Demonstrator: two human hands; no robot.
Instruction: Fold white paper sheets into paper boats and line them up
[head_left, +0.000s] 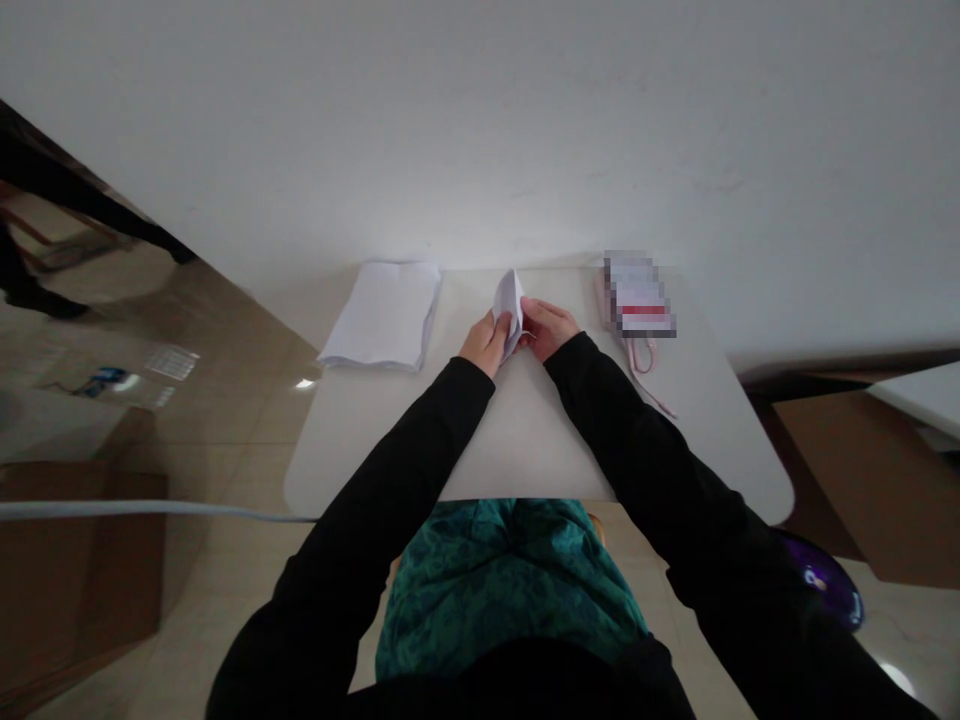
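RISK: fold cld've skewed or crumpled, I'd say, had L hand [484,343] & R hand [551,326] tugged unevenly! | POS: folded paper [508,292] sat btwn both hands, ctr frame, tip poking up past L thumb | GRIP: both closed on it, R fingers part hidden, firmness cdn't tell | paper stack [386,315] lay left of ctr

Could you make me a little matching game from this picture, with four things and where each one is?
Things
1. Pile of white sheets
2. Pink cord
3. Folded white paper
4. Green patterned garment

Places
A. Held in the left hand and right hand
B. Over the person's legs
C. On the table, left of both hands
D. Right of both hands

Pairs: 1-C; 2-D; 3-A; 4-B
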